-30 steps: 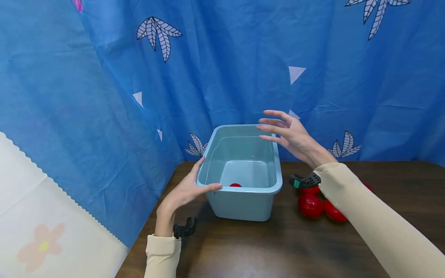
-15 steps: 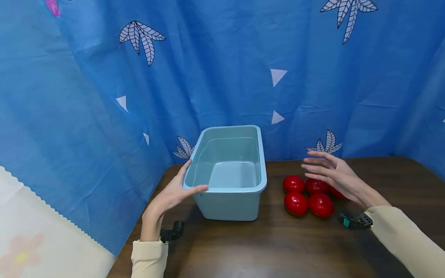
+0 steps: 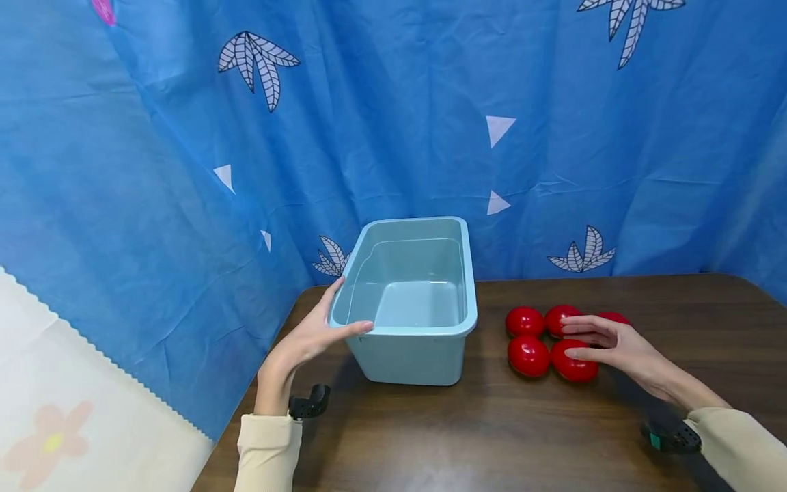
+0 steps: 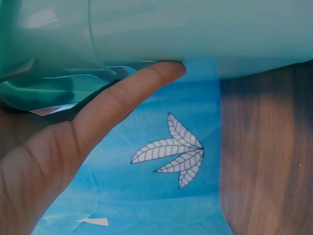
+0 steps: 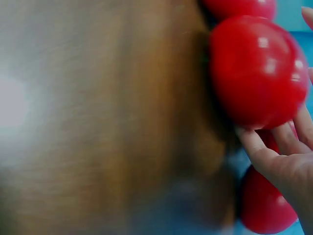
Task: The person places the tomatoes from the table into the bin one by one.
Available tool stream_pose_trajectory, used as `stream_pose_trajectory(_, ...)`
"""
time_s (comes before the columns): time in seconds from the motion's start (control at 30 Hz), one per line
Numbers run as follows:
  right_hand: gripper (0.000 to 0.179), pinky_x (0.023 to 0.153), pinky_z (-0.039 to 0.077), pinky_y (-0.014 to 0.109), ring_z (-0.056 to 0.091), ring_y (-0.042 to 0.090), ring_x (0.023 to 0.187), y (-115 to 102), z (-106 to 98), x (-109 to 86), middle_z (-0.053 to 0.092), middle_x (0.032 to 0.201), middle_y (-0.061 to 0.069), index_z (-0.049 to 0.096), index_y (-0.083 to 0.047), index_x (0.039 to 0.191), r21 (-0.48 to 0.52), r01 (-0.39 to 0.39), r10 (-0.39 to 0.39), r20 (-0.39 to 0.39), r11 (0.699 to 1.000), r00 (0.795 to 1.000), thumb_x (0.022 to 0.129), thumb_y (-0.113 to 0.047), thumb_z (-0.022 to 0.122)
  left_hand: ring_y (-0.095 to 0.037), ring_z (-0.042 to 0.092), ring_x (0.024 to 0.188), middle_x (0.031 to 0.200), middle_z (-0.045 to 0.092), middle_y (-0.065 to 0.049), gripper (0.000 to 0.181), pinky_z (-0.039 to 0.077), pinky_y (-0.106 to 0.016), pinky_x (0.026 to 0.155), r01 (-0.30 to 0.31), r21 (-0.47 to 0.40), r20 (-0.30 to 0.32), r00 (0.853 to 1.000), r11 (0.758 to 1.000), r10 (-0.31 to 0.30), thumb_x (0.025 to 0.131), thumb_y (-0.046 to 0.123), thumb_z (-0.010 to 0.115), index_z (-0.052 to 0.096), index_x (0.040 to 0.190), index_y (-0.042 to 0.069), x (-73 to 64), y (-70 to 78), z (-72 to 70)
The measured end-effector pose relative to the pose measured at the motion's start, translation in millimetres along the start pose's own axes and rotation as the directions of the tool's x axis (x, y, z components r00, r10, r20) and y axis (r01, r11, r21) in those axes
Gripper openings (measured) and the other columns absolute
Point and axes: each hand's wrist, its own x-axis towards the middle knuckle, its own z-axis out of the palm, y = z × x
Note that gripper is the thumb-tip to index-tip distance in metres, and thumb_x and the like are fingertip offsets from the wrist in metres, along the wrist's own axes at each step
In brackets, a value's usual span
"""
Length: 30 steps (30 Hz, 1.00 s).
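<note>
Five balls (image 3: 529, 355) lie on the table (image 3: 430, 434) about the right hand (image 3: 630, 348). None shows in the tub (image 3: 408, 359), though its front wall hides the nearest strip of floor — so what is done cannot be told, while these five look left to handle. The right hand is at the nearest ball (image 3: 576, 372), thumb over its top, fingers loosely spread and not closed round it; the rest lie left of the fingertips or just past them. Well to the left, the left hand (image 3: 301, 345) rests at the tub's near corner, thumb straight along the rim, unclenched.

The right wrist view shows a digit against the ball's edge, unclear from the head; the left wrist view shows a straight finger against the tub — only the head view has both hands together
</note>
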Motion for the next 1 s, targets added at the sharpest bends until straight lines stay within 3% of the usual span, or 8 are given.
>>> stream_pose_trajectory(0.1,0.063,0.084,0.057,0.038,0.059,0.028,0.119,5.0,4.3,-5.2,0.050,0.148,0.027,0.050,0.003,0.148,-0.095,-0.038,0.037,-0.006,0.995,0.999,0.096,-0.022,0.075,-0.041,0.039,0.143,0.168,0.023,-0.016,0.117,0.038,-0.065,0.114,-0.006,-0.013,0.007,1.000,1.000,0.006,0.087,0.055,0.079,0.004,0.169,0.020,1.4,0.4,1.0)
stream_pose_trajectory(0.23,0.068,0.081,0.057,0.041,0.057,0.041,0.119,10.4,7.7,-10.4,0.044,0.149,0.034,0.050,0.003,0.149,-0.143,-0.047,0.044,-0.025,0.989,0.999,0.092,-0.022,0.079,-0.040,0.039,0.143,0.168,0.022,-0.015,0.117,0.037,-0.065,0.114,-0.018,-0.023,0.014,1.000,1.000,0.019,0.088,0.055,0.079,0.003,0.169,0.019,3.2,0.2,2.2)
stream_pose_trajectory(0.77,0.067,0.079,0.058,0.042,0.057,0.036,0.113,12.5,13.3,-14.8,0.042,0.147,0.032,0.051,0.004,0.147,-0.073,-0.095,0.091,-0.059,0.993,0.994,0.092,-0.022,0.079,-0.041,0.039,0.143,0.168,0.023,-0.017,0.117,0.036,-0.065,0.115,0.000,-0.015,0.004,1.000,1.000,0.000,0.087,0.054,0.080,0.004,0.169,0.020,0.3,-1.2,1.2)
stream_pose_trajectory(1.0,0.064,0.082,0.060,0.035,0.054,0.039,0.119,6.4,7.8,-16.1,0.035,0.152,0.029,0.050,-0.001,0.150,0.000,-0.111,0.111,-0.081,0.994,0.990,0.095,-0.022,0.077,-0.040,0.040,0.142,0.168,0.025,-0.016,0.117,0.036,-0.064,0.116,0.003,-0.015,-0.001,1.000,1.000,-0.003,0.087,0.053,0.080,0.004,0.169,0.020,0.8,-0.1,1.3)
